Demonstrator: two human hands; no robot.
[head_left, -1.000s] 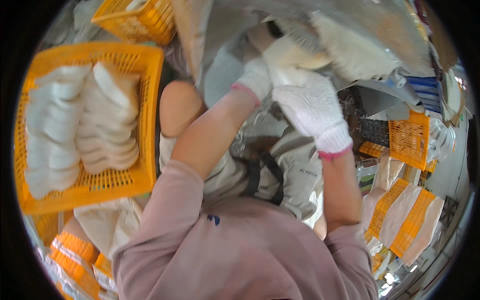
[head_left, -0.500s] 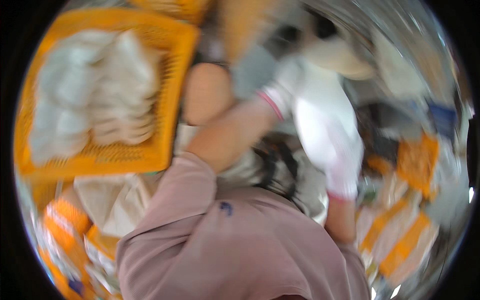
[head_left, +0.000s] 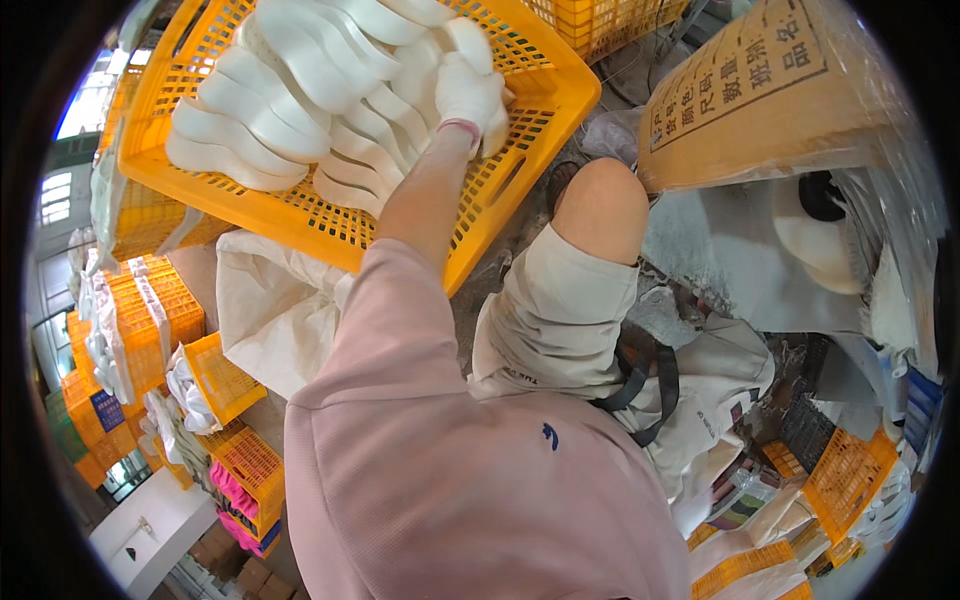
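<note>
Left hand (head_left: 468, 92), in a white knit glove with pink cuff, reaches into the orange perforated plastic crate (head_left: 520, 165). Fingers curled onto a white foam shoe insole (head_left: 466, 42) near the crate's right wall (grip closure cannot be told). Stacked white insoles (head_left: 290, 95) fill the crate. Right hand out of view.

Orange perforated plastic crate (head_left: 520, 150) glossy; white foam-like shoe insoles (head_left: 300, 90) smooth, matt; white knitted cloth glove (head_left: 470, 90); brown cardboard box (head_left: 760, 90) matt.
</note>
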